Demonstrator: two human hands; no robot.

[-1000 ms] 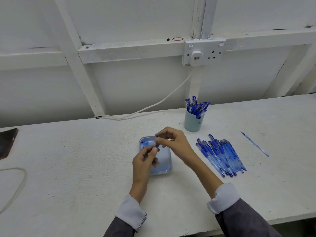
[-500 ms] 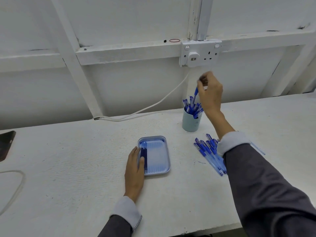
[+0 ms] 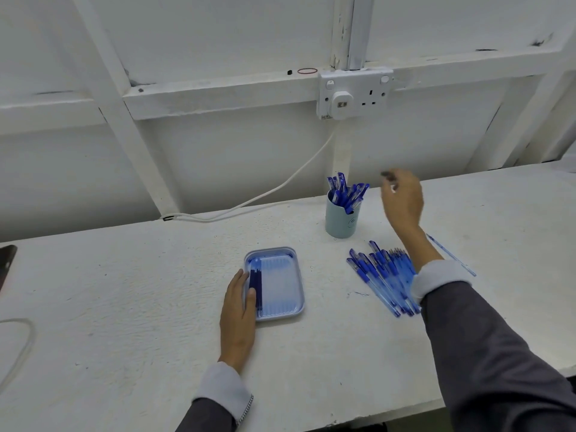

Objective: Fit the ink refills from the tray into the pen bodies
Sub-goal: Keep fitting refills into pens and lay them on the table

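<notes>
On the bench [image 3: 124, 291]: right hand [image 3: 402, 198], fingers blurred, grasp not determinable, now withdrawn from cup [image 3: 341, 221] after depositing one assembled pen; left hand [image 3: 238, 310] flat, fingers released, against tray [image 3: 300, 275] holding remaining ink refills [image 3: 257, 285]; pen bodies [image 3: 381, 279] await.

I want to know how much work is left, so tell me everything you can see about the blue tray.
The tray is a shallow, pale-blue rectangle with rounded corners, a raised rim and a ribbed floor; it looks like plastic. It lies flat on the white table. A few dark-blue ink refills lie side by side along its left side; their exact count is hard to tell. The rest of its floor is bare. The left hand rests at its left edge, fingers straight, fingertips over the rim beside the refills.
</notes>
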